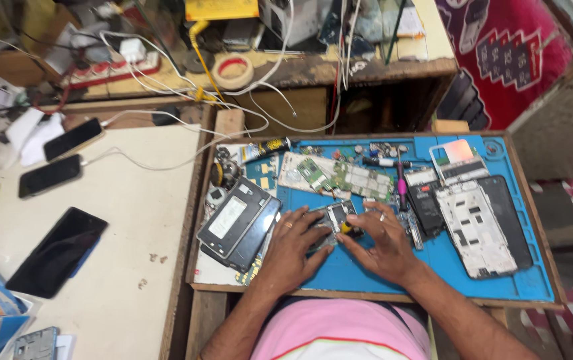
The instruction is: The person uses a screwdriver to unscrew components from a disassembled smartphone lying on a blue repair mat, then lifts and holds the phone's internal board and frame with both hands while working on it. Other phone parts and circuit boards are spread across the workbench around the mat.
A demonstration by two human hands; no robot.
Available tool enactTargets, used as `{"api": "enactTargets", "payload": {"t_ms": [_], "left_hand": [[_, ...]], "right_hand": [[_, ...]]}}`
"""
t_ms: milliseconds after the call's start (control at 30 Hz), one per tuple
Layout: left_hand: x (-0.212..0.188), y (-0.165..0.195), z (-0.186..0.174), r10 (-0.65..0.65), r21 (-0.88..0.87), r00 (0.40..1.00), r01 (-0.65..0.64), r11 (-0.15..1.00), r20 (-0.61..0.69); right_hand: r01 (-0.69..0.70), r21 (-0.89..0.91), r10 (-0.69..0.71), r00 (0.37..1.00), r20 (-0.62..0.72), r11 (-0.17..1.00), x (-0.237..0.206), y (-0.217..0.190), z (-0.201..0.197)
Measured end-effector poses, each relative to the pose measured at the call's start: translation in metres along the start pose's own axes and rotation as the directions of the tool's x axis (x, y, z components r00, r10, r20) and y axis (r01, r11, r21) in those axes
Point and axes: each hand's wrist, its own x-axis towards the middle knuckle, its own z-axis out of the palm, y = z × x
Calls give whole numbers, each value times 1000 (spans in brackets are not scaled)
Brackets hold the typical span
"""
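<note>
Opened phone chassis (pixel 332 218) lies flat on the blue repair mat (pixel 433 257), just left of mat centre, directly between both hands and touching each. Its long axis appears to run about 1 to 7 o'clock in the head view, upper end pointing away from the person toward the loose circuit boards (pixel 340 177); most of the lower end is covered by fingers, so exact outline can't be told. Left hand (pixel 294 248) sits at the chassis's 8 o'clock, palm down, fingers spread flat over its left edge, pinning rather than gripping. Right hand (pixel 381 245) sits at 4 o'clock, fingers curled around a small yellow-handled tool (pixel 346 227), tip on the chassis's right side; the tool lies roughly 3 to 9 o'clock, tip toward 9. Both hands equally near; the right carries the tool. Outward: stacked phones with back covers off (pixel 240 223) at 9 o'clock, white mid-frame (pixel 473 227) and black screen panel (pixel 510 220) at 3 o'clock, pink-handled screwdriver (pixel 401 190) at 1 o'clock. Three intact phones (pixel 56 250) lie well apart on the white table (pixel 140 220) at far 9 o'clock.
</note>
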Motion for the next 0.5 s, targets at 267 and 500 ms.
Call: {"api": "enactTargets", "payload": {"t_ms": [267, 500], "left_hand": [[-3, 1, -1, 7, 13, 1000, -7, 1000, 6], [-3, 0, 0, 2, 10, 1000, -2, 1000, 6]], "right_hand": [[32, 15, -32, 999, 4, 999, -1, -1, -1], [7, -16, -7, 1000, 19, 1000, -3, -1, 1]]}}
